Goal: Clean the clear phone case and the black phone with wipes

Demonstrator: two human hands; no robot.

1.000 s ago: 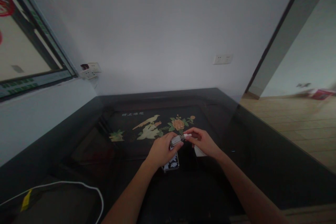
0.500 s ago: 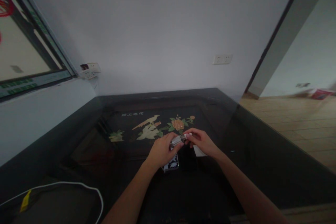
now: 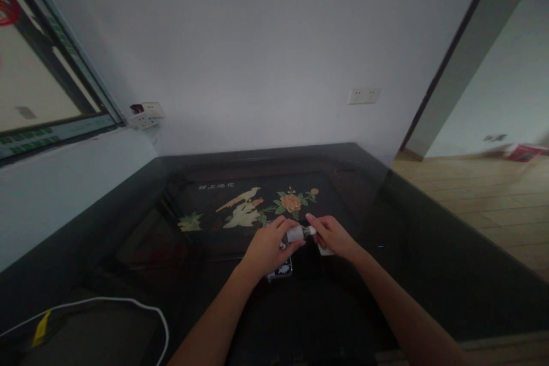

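My left hand [image 3: 268,246] is wrapped round a small bottle [image 3: 295,234] with a pale label and dark patterned ends. The bottle lies nearly level, its white cap [image 3: 311,230] pointing right. At that cap my right hand [image 3: 335,236] has its fingers curled in, with the thumb lifted along the top; its fingertips are partly hidden. Beneath my left hand lies a phone-like flat object [image 3: 283,269] with a black-and-white pattern, mostly covered. A white flat item [image 3: 325,250] shows on the table under my right hand.
The glossy black table [image 3: 343,309] bears an inlaid bird and flower picture [image 3: 244,214]. A white cable [image 3: 128,299] with a yellow tag [image 3: 42,329] curves at the lower left. Wall sockets [image 3: 363,96] are behind the table, and a window [image 3: 38,68] is at left.
The bottle has shifted slightly right and turned more level. My right thumb has risen from its pinch on the cap, while my left hand keeps its hold.
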